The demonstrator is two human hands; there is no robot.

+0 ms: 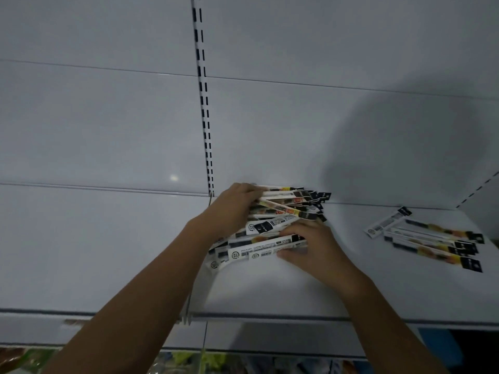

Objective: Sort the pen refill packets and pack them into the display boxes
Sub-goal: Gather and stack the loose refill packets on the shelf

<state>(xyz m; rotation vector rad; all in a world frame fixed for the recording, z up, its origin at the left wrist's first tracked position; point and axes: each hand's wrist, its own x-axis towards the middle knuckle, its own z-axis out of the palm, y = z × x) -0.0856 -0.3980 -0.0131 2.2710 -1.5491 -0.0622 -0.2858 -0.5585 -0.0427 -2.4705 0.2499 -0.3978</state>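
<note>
A fanned bundle of long, narrow pen refill packets [280, 211], white with black ends and yellow-orange print, lies on the white shelf [270, 290] near the back wall. My left hand [232, 206] grips the bundle's left end, fingers curled over the top packets. My right hand [310, 247] pinches the nearest packets of the bundle from the right, thumb on top. A second, smaller pile of the same packets [429, 236] lies flat on the shelf at the right, untouched. No display box is in view.
A slotted upright rail [204, 103] runs down the white back panel behind the bundle. The shelf's front edge [270, 317] crosses below my forearms. Coloured goods [189, 360] show on a lower shelf. Another slotted rail [478, 188] marks the right side wall.
</note>
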